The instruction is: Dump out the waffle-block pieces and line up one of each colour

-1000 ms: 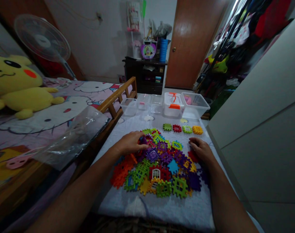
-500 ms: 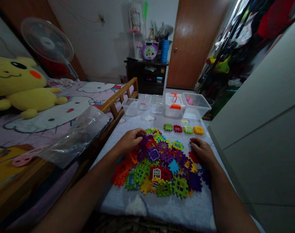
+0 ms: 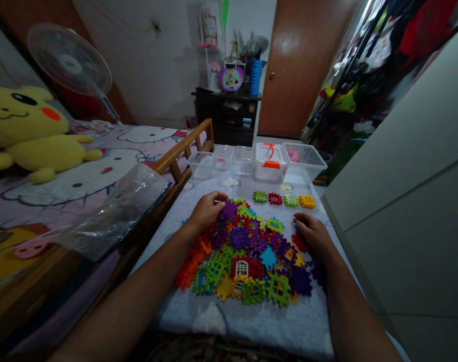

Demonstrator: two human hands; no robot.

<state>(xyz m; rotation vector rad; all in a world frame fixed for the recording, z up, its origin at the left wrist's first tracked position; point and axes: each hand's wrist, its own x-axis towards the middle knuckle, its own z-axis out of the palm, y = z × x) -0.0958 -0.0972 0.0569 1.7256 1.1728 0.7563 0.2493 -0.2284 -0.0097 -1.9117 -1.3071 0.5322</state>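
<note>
Dim room, head view. A pile of interlocking square plastic tiles in mixed colours (image 3: 251,256) lies in the middle of the table (image 3: 251,324), which carries a pale printed cloth. Left hand (image 3: 207,211) sits at the pile's far-left edge with its fingers curled about a purple notched tile (image 3: 229,208). The grip looks closed on that tile, though the fingertips are partly hidden, so a lift cannot be confirmed. Compared with a second ago, this hand has travelled from the pile's upper middle towards the far edge, and the purple tile has come with it, now riding at the rim of the heap rather than within it. Judgement: one piece is being drawn clear of the rest. Right hand (image 3: 312,232) has hardly moved; it rests palm down at the pile's right edge, fingers loose, grasping nothing visible, just beside a red tile (image 3: 299,243). Beyond the pile, apart from it, four tiles lie in a row: dark green (image 3: 259,196), red (image 3: 275,199), light green (image 3: 291,200), yellow (image 3: 307,201). Further back stand small clear plastic tubs (image 3: 201,165), a lidded box with an orange latch (image 3: 268,162) and a larger clear bin (image 3: 306,160). To the left is a bed with a cartoon-cat sheet (image 3: 111,166), a yellow plush toy (image 3: 28,138) and a crumpled clear plastic bag (image 3: 115,211).
</note>
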